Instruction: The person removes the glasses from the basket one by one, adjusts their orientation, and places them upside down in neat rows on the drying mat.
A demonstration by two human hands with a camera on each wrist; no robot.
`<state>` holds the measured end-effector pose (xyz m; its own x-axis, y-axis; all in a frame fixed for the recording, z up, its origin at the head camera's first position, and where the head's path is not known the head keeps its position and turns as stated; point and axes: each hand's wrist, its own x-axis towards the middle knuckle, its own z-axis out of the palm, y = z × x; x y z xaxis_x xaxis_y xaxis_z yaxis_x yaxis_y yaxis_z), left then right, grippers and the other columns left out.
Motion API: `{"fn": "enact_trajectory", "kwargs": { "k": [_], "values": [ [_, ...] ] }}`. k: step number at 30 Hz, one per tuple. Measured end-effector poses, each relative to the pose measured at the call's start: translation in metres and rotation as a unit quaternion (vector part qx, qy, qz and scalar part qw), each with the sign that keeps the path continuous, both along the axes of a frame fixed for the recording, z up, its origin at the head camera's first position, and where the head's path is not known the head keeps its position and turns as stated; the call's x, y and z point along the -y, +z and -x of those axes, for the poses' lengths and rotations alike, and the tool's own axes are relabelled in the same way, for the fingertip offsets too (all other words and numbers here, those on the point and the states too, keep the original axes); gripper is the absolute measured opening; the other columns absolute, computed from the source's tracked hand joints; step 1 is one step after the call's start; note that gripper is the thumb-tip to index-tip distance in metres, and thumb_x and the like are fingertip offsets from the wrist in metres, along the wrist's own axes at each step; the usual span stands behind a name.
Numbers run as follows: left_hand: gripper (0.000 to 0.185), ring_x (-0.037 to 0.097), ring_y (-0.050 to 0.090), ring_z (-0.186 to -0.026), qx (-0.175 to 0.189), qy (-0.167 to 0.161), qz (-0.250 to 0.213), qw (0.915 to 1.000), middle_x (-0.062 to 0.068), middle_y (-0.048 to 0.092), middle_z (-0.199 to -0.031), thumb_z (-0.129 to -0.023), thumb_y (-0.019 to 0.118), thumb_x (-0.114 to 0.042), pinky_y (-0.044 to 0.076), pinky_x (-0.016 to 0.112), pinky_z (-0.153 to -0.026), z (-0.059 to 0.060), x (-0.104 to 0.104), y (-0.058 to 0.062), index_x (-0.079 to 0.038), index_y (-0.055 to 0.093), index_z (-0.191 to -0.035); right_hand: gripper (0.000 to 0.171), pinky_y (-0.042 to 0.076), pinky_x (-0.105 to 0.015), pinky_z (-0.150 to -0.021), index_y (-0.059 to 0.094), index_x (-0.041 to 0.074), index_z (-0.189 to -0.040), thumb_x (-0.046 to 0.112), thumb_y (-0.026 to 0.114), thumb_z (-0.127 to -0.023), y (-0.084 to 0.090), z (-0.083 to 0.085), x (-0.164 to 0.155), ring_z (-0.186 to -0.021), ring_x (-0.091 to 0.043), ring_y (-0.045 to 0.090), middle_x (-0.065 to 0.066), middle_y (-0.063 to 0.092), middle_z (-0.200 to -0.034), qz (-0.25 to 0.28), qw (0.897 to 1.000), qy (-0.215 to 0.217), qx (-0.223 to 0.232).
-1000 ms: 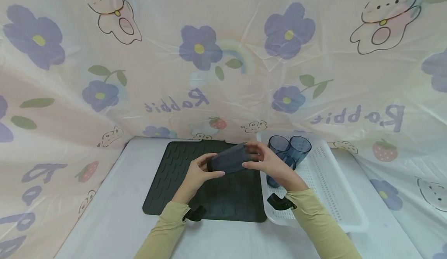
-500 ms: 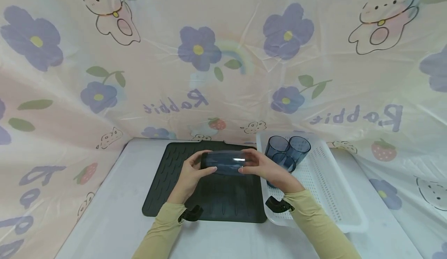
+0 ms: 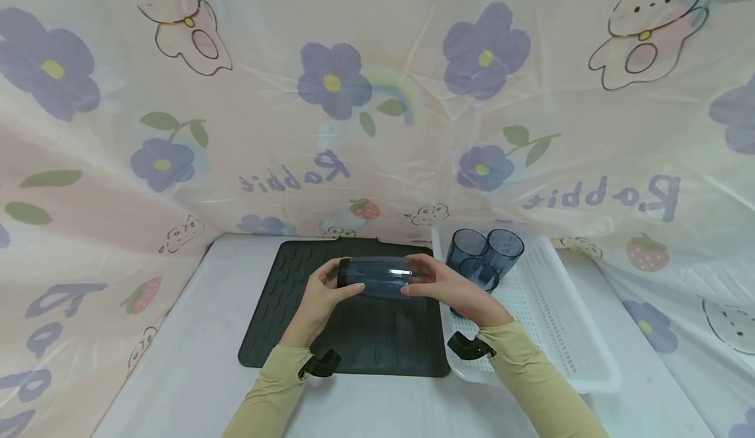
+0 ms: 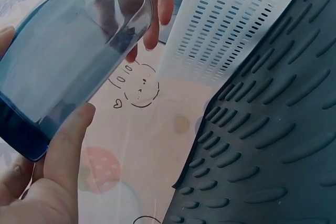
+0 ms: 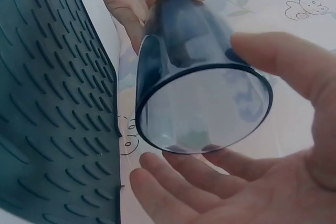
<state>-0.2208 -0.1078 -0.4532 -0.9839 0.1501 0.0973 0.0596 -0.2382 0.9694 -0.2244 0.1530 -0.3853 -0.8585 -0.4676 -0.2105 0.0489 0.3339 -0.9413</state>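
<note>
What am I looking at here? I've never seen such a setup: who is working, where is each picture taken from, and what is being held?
There is no machine here: a person works with two bare hands. The wide picture comes from a camera worn on the head, looking forward and down; the other two come from cameras worn on the wrists. The left hand grips a blue glass near its base, and the right hand holds it near the rim, sideways above a black ridged mat. Beside the mat, a white perforated basket holds three similar glasses. Both rest on a white surface.
</note>
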Motion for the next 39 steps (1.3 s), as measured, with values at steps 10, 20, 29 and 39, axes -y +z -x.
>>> {"fn": "enact_trajectory", "kwargs": {
  "k": [10, 20, 29, 39],
  "values": [
    [0.059, 0.033, 0.058, -0.104, -0.015, 0.014, 0.004, 0.9998, 0.013, 0.048, -0.122, -0.076, 0.079, 0.001, 0.050, 0.036, -0.093, -0.001, 0.014, 0.001, -0.006, 0.053, -0.128, 0.061, 0.023, -0.056, -0.111, 0.031, 0.023, -0.148, 0.035, 0.060, -0.095, 0.019, -0.003, -0.033, -0.135, -0.027, 0.035, -0.006, 0.038, -0.147, 0.044, 0.998, -0.010, -0.041],
    [0.065, 0.025, 0.060, -0.101, -0.035, 0.061, -0.002, 0.9975, 0.012, 0.055, -0.120, -0.074, 0.078, 0.007, 0.053, 0.032, -0.089, -0.001, 0.050, 0.002, -0.008, 0.052, -0.132, 0.058, 0.028, -0.046, -0.112, 0.029, 0.013, -0.148, 0.025, 0.056, -0.099, 0.024, -0.015, -0.063, -0.135, -0.029, 0.037, -0.011, 0.036, -0.148, 0.090, 0.994, -0.037, -0.044],
    [0.070, 0.020, 0.061, -0.100, -0.047, 0.088, 0.019, 0.9948, 0.012, 0.051, -0.121, -0.075, 0.076, 0.009, 0.054, 0.029, -0.086, -0.010, 0.088, 0.002, -0.002, 0.045, -0.137, 0.061, 0.031, -0.045, -0.110, 0.022, 0.008, -0.150, 0.026, 0.052, -0.100, 0.014, -0.029, -0.090, -0.134, -0.031, 0.036, -0.014, 0.033, -0.149, 0.053, 0.996, -0.059, -0.048],
    [0.069, 0.015, 0.064, -0.101, -0.028, 0.152, 0.011, 0.9880, 0.005, 0.054, -0.124, -0.075, 0.075, 0.012, 0.054, 0.025, -0.084, -0.018, 0.121, 0.004, -0.009, 0.043, -0.133, 0.058, 0.040, -0.032, -0.104, 0.021, 0.002, -0.149, 0.023, 0.048, -0.102, 0.009, -0.030, -0.100, -0.133, -0.034, 0.038, -0.019, 0.034, -0.147, 0.064, 0.994, -0.067, -0.055]
  ]
}}
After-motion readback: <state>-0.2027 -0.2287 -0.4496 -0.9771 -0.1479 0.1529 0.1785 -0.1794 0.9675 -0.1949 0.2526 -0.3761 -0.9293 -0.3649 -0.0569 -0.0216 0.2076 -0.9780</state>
